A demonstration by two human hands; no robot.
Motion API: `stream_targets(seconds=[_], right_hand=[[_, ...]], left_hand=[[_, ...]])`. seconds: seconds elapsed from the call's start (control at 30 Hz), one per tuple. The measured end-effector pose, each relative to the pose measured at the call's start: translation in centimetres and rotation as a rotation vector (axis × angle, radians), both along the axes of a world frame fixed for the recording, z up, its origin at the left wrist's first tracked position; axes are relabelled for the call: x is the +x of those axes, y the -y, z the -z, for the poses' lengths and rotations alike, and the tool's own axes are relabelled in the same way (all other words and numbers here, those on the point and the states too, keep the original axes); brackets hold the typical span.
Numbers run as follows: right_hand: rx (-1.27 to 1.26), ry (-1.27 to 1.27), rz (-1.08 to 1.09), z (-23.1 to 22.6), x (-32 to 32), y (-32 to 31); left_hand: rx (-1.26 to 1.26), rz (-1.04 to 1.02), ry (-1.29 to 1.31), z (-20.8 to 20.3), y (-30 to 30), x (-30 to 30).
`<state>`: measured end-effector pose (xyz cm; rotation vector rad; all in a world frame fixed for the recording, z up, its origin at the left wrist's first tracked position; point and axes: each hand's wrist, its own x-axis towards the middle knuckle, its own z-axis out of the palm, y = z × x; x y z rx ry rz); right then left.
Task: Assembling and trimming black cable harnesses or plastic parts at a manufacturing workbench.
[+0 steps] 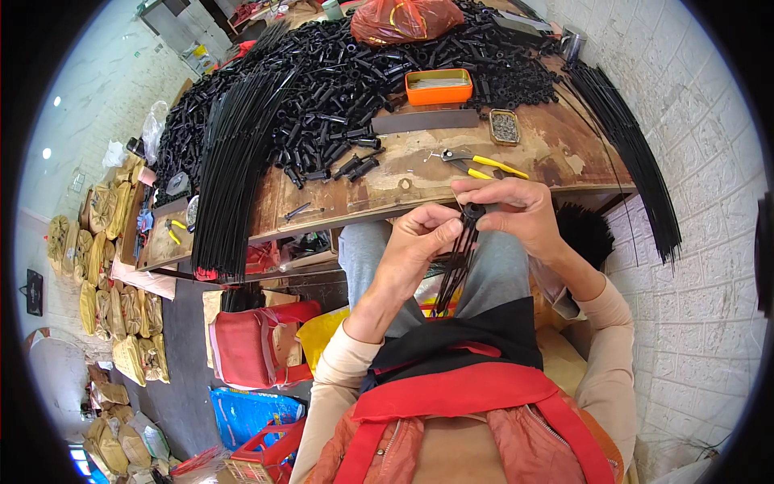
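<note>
Over my lap, just off the table's front edge, I hold a black ring-topped plastic part (472, 211) with several thin black strips (454, 278) hanging down from it. My left hand (415, 242) is closed, thumb and fingers pinching the left side of this part. From the other side my right hand (520, 214) is closed on it too, thumb at its edge and fingers curved over the top. A thin light-coloured sliver, maybe wire, shows near the right fingertips; I cannot make out its kind. Nearest on the table are pliers (484, 164) with yellow handles.
Black tubular plastic parts (322, 105) are heaped across the wooden table (339, 202). Long black strips lie in bundles at left (234, 169) and right (633, 153). An orange box (438, 95), a small tin of metal bits (505, 127) and a red bag (407, 20) stand farther back.
</note>
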<state>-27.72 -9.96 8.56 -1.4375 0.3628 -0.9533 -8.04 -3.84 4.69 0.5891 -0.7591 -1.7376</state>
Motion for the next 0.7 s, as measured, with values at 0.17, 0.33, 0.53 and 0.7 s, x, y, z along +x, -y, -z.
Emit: stream_targets(seconds=[0.17, 0.33, 0.53, 0.7], right_hand=[[-0.159, 0.004, 0.123, 0.7, 1.5, -0.3], [-0.521, 0.007, 0.231, 0.2, 3.9, -1.1], [0.008, -0.202, 0.059, 4.1, 4.7, 0.1], [0.255, -0.091, -0.057, 6.1, 6.8, -0.8]], left_hand=[[-0.127, -0.444, 0.542, -1.6, -2.0, -1.1], [-0.275, -0.614, 0.675, -1.8, -3.0, -0.8], [-0.326, -0.524, 0.402, -4.3, -1.1, 2.7], [-0.281, -0.474, 0.435, -3.6, -1.3, 4.0]])
